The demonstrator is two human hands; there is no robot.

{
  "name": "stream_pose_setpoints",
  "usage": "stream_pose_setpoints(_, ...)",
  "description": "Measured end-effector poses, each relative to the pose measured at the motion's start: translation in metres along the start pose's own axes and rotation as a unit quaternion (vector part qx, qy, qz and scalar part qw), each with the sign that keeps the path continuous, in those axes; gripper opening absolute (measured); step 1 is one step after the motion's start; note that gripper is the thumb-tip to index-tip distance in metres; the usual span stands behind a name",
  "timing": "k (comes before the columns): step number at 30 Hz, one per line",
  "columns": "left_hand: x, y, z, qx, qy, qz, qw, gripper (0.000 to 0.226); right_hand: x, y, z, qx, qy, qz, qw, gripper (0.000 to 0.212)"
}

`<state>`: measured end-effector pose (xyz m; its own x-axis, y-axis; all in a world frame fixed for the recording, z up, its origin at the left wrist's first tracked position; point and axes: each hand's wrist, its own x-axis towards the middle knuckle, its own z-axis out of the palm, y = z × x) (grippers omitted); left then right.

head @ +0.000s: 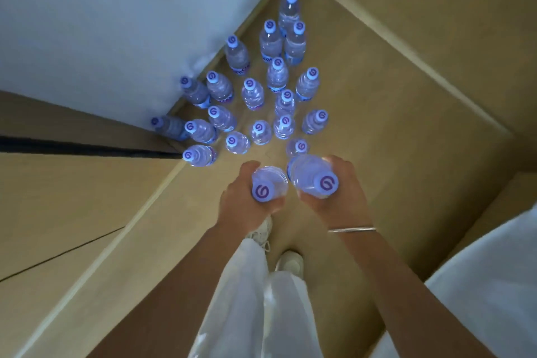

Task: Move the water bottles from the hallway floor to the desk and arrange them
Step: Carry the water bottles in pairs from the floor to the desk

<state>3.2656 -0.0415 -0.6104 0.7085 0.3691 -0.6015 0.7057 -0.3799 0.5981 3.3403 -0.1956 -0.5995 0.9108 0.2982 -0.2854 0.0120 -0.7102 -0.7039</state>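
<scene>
Beige hallway floor (392,90) fills the view, with a pale wall (101,9) meeting it along the left and a cluster of upright water bottles (252,94) standing near the skirting, their white caps with a purple swirl facing up. Roughly twenty of them remain on the floor, set loosely in rows and mostly just beside one another. Nearer the camera, the left hand (241,197) grips one bottle (268,183) around its body, fingers curled round it, and the right hand (337,186) likewise holds a second bottle (312,176), tilted a little toward the camera; a thin bracelet (351,229) sits on that wrist. Both held bottles appear lifted clear of the floor, above the person's white shoes (290,260). No worktop shows anywhere, so whether any bottles have already been placed there cannot be told. Judging from the large group left standing, the task looks to be at an early or middle stage: this pair must be carried off, many trips remain, and the arranging is yet to be seen.
</scene>
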Motion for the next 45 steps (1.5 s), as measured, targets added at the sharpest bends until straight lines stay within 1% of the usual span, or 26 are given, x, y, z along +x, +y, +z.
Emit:
stream_pose_setpoints(1, -0.019, 0.010, -0.017, -0.007, 0.016, 0.000, 1.000, 0.069, -0.009, -0.021, -0.012, 0.003, 0.000, -0.019, 1.000, 0.040)
stream_pose_setpoints(4, -0.080, 0.035, -0.066, -0.063, 0.063, 0.008, 0.996, 0.057, -0.043, -0.085, -0.049, 0.019, 0.026, -0.078, 0.996, 0.059)
stream_pose_setpoints(6, -0.125, 0.047, -0.094, -0.109, 0.093, 0.007, 0.990, 0.054, -0.068, -0.122, -0.069, 0.001, 0.026, -0.120, 0.992, 0.059)
stream_pose_setpoints(7, -0.148, 0.052, -0.107, -0.121, 0.105, 0.004, 0.987, 0.054, -0.080, -0.140, -0.078, -0.004, 0.017, -0.141, 0.990, 0.058)
stream_pose_setpoints(10, -0.219, 0.057, -0.144, -0.117, 0.143, -0.011, 0.983, 0.053, -0.117, -0.195, -0.097, -0.006, -0.042, -0.197, 0.980, 0.059)
stream_pose_setpoints(12, -0.263, 0.053, -0.165, -0.126, 0.177, -0.040, 0.975, 0.052, -0.142, -0.228, -0.097, -0.012, -0.077, -0.228, 0.971, 0.065)
stream_pose_setpoints(15, -0.325, 0.038, -0.202, -0.132, 0.220, -0.092, 0.962, 0.053, -0.181, -0.278, -0.085, 0.007, -0.123, -0.269, 0.955, 0.060)
stream_pose_setpoints(17, -0.364, 0.020, -0.223, -0.120, 0.241, -0.111, 0.957, 0.052, -0.210, -0.309, -0.071, 0.005, -0.153, -0.299, 0.942, 0.060)
stream_pose_setpoints(19, -0.403, -0.004, -0.242, -0.104, 0.275, -0.130, 0.947, 0.051, -0.242, -0.339, -0.054, 0.014, -0.175, -0.337, 0.925, 0.069)
stream_pose_setpoints(21, -0.442, -0.030, -0.257, -0.096, 0.315, -0.154, 0.931, 0.052, -0.276, -0.369, -0.035, 0.000, -0.194, -0.377, 0.906, 0.076)
stream_pose_setpoints(25, -0.525, -0.088, -0.281, -0.132, 0.390, -0.199, 0.889, 0.050, -0.355, -0.424, 0.011, -0.024, -0.201, -0.492, 0.847, 0.068)
stream_pose_setpoints(27, -0.571, -0.122, -0.291, -0.155, 0.424, -0.213, 0.867, 0.049, -0.401, -0.447, 0.036, -0.040, -0.219, -0.527, 0.820, 0.070)
stream_pose_setpoints(29, -0.615, -0.155, -0.300, -0.172, 0.456, -0.225, 0.843, 0.051, -0.447, -0.467, 0.060, -0.043, -0.259, -0.532, 0.805, 0.072)
stream_pose_setpoints(30, -0.638, -0.171, -0.304, -0.175, 0.468, -0.234, 0.834, 0.053, -0.470, -0.475, 0.072, -0.041, -0.285, -0.529, 0.798, 0.068)
stream_pose_setpoints(33, -0.706, -0.218, -0.313, -0.176, 0.512, -0.270, 0.796, 0.052, -0.538, -0.498, 0.108, -0.033, -0.345, -0.552, 0.759, 0.045)
stream_pose_setpoints(36, -0.767, -0.259, -0.314, -0.186, 0.557, -0.313, 0.746, 0.047, -0.605, -0.519, 0.142, -0.035, -0.387, -0.578, 0.718, 0.041)
stream_pose_setpoints(39, -0.821, -0.292, -0.311, -0.208, 0.595, -0.363, 0.686, 0.041, -0.664, -0.539, 0.174, -0.034, -0.444, -0.597, 0.667, 0.030)
stream_pose_setpoints(42, -0.868, -0.320, -0.311, -0.219, 0.620, -0.408, 0.634, 0.044, -0.716, -0.558, 0.205, -0.038, -0.506, -0.603, 0.616, 0.040)
stream_pose_setpoints(45, -0.907, -0.350, -0.312, -0.214, 0.631, -0.450, 0.594, 0.050, -0.764, -0.576, 0.236, -0.039, -0.540, -0.623, 0.565, 0.046)
